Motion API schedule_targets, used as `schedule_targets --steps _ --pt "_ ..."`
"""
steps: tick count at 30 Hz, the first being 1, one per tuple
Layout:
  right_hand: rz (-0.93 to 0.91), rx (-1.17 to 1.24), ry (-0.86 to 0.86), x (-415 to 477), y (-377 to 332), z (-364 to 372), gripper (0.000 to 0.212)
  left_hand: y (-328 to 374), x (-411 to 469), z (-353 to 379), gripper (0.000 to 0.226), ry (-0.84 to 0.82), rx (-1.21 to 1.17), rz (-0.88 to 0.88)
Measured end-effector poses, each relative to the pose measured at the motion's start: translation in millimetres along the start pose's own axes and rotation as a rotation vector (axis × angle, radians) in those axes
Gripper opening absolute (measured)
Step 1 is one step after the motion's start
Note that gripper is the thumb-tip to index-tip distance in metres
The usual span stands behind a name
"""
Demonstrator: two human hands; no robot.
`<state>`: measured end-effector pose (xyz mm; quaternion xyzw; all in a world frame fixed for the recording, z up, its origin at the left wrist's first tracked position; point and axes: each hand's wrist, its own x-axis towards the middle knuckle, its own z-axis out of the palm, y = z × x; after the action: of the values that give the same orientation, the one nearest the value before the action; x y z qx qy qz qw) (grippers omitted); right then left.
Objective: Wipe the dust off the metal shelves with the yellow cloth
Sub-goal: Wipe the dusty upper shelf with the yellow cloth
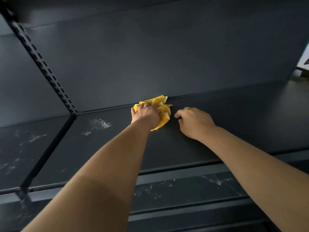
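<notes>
Far left: neighbouring shelf (21,148) carries pale dust smears. A slotted upright (48,71) runs down the back panel (150,56) and meets the divider between the two shelves. Main shelf (184,144): dust patch (100,123) at its left rear. Centre: left hand (147,114) pressed palm-down on the yellow cloth (163,106), fingers spread over it and partly bunching it; cloth lies at the rear of the shelf, touching the back panel seam. Just right: right hand (194,122) resting on the shelf, fingers curled under, holding nothing visible (fingertips hidden). Below the front edge, a lower shelf (192,186) shows white specks.
</notes>
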<state>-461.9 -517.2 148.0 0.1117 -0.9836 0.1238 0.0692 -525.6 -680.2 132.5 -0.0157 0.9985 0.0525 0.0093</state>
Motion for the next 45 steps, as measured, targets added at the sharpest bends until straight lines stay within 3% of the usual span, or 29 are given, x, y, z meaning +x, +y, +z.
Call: schedule_targets --steps 15,22,29,45 --pt "-0.159 0.017 -0.031 28 -146 45 0.034 -185 -12 -18 0.050 0.029 -0.024 -0.183" --pt "-0.075 -0.040 -0.047 30 -171 58 0.033 -241 -28 -29 0.048 0.020 -0.032 -0.237" --pt "-0.043 -0.011 -0.042 15 -173 57 0.036 -251 -67 -32 0.047 0.038 -0.038 -0.233" --pt "-0.238 -0.006 0.063 -80 -144 39 0.030 -213 -177 -28 0.042 0.067 -0.034 -0.392"
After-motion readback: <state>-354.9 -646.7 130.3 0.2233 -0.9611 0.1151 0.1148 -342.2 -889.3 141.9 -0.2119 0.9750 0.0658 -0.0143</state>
